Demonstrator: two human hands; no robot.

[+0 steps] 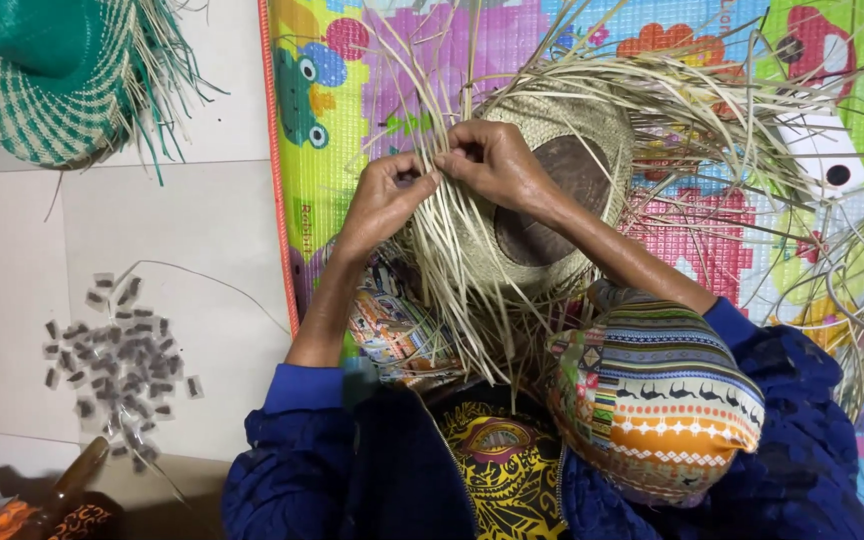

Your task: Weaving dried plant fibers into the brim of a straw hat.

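Together, the left hand (380,205) and right hand (497,162) pinch pale straw strands (452,270) between their fingers at the rim of a half-woven straw hat (562,120). It rests over a colourful play mat (332,150), with a green woven hat (42,90) and small packets (117,360) on the tiled floor (202,220) well apart.

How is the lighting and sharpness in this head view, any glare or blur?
Head view: even, soft light, only faint shadows under the left hand and right hand; slight sheen on the play mat; straw hat sharp; loose strands at the edges soften.
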